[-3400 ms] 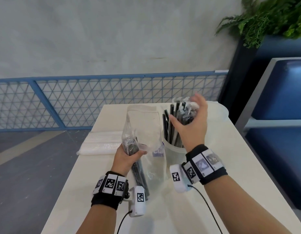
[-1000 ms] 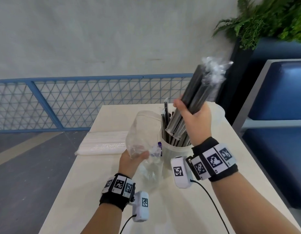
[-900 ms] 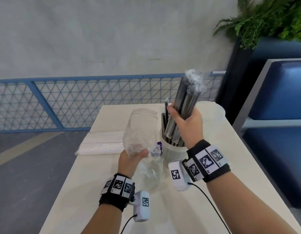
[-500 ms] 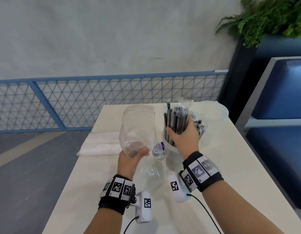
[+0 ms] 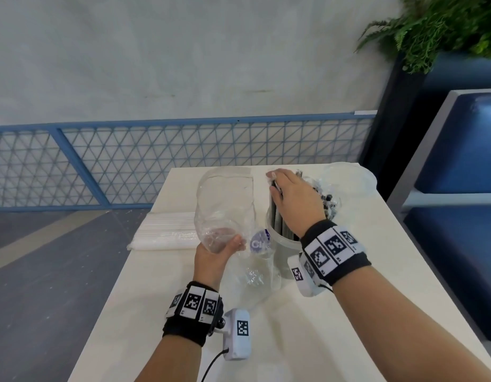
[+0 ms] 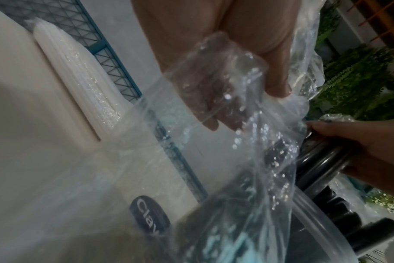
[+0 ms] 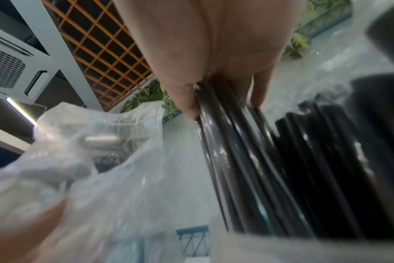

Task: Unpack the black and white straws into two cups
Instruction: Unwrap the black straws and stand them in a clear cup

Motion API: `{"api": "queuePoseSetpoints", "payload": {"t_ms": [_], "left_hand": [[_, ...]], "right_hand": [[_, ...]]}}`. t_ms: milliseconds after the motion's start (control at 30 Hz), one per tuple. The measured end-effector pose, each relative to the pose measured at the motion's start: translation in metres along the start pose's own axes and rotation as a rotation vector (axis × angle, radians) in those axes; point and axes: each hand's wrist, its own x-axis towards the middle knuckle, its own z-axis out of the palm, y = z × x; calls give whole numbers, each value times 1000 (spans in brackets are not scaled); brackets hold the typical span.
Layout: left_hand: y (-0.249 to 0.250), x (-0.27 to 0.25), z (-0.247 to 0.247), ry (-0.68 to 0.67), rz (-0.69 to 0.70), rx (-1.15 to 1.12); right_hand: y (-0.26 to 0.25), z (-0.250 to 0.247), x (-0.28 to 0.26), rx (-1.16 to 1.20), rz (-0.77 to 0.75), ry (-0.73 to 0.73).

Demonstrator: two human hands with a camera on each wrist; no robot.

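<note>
A bundle of black straws (image 7: 247, 151) stands in a clear cup (image 5: 280, 257) at the middle of the white table. My right hand (image 5: 288, 194) is above the cup, and its thumb and fingers grip the upper part of the straws. More black straw ends (image 5: 328, 205) lean out just right of that hand. To the cup's left, my left hand (image 5: 227, 244) holds a clear, crumpled plastic bag (image 5: 225, 199) upright; it looks empty. A sealed pack of white straws (image 5: 167, 230) lies flat at the table's left edge. A second clear cup (image 5: 349, 180) stands at the back right.
The table (image 5: 363, 271) is narrow, with the floor dropping away on the left. Past its far edge runs a blue mesh fence (image 5: 128, 161). A blue bench (image 5: 459, 216) and a dark planter with a fern (image 5: 445, 31) stand to the right.
My right hand has come down from head height and brought the black straw bundle into the cup. The left hand has stayed in place, still holding the bag.
</note>
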Motion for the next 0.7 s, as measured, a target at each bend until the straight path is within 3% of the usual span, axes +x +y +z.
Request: {"api": "queuePoseSetpoints", "payload": {"t_ms": [200,333,367,433,567,700], "left_hand": [[-5,1,0,-2,18,-47],[-3,3,-3,27,13,-191],[-3,3,-6,38,7,-225],[-5,3,-13,61,-13,-288],[-10,-1,-21,134,-77,-372],[-16,-13,-13,167,-196,-391]], "right_hand": [[-1,3,-15,-98,89,-66],[-11,-1,-61,89,-110,353],[-9,3,-76,171,-140,361],[0,15,-104,352,-34,221],[27,43,-139,566,477,-142],[34,41,-149,962,778,-472]]}}
